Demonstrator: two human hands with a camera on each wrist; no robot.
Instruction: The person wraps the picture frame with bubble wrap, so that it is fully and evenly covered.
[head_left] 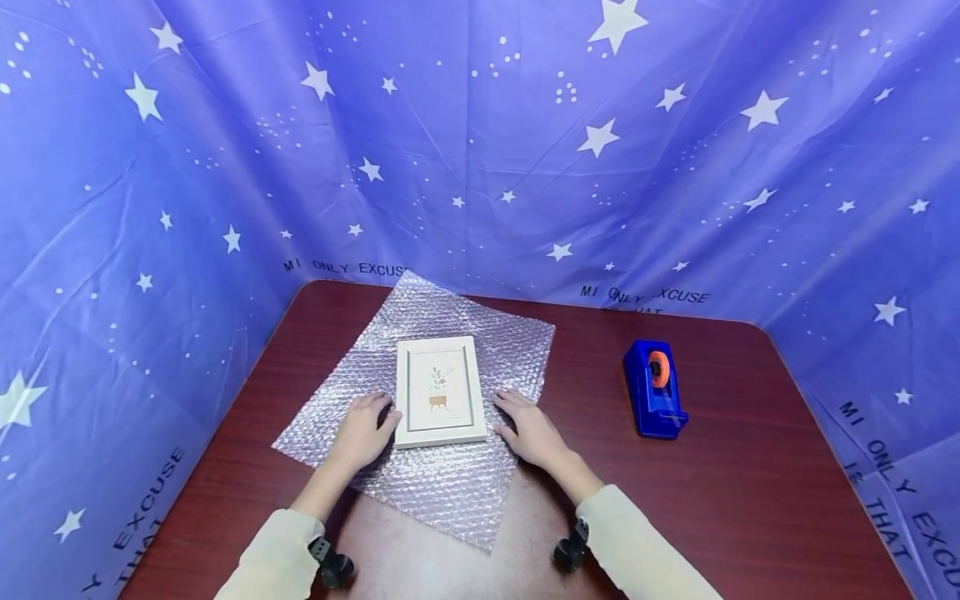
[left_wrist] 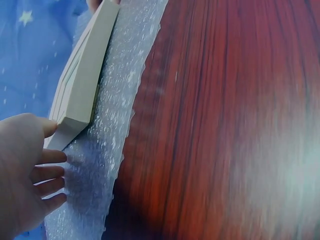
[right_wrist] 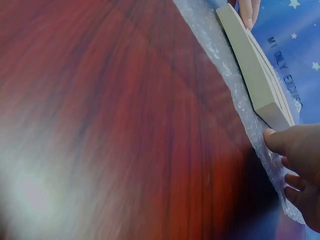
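While looking from the head view, find picture frame [head_left: 438, 392] face up on bubble wrap [head_left: 465, 479] over the desk [head_left: 735, 408], between left grip [head_left: 363, 433] and right grip [head_left: 532, 430], both spread, pinching nothing. From the left wrist, note thumb touching the frame's corner; best nudge by the edges. From the right wrist, note thumb just beside another corner; probably wise to push evenly, without creasing the wrap

you are in a curtained-off recording booth: blue star-printed curtains [head_left: 465, 150] enclose the far, left and right sides of your reddish wood-grain table [head_left: 750, 467], and a black camera [head_left: 337, 570] sits at each of your sleeves [head_left: 279, 550]. what building lies beyond cannot be told.
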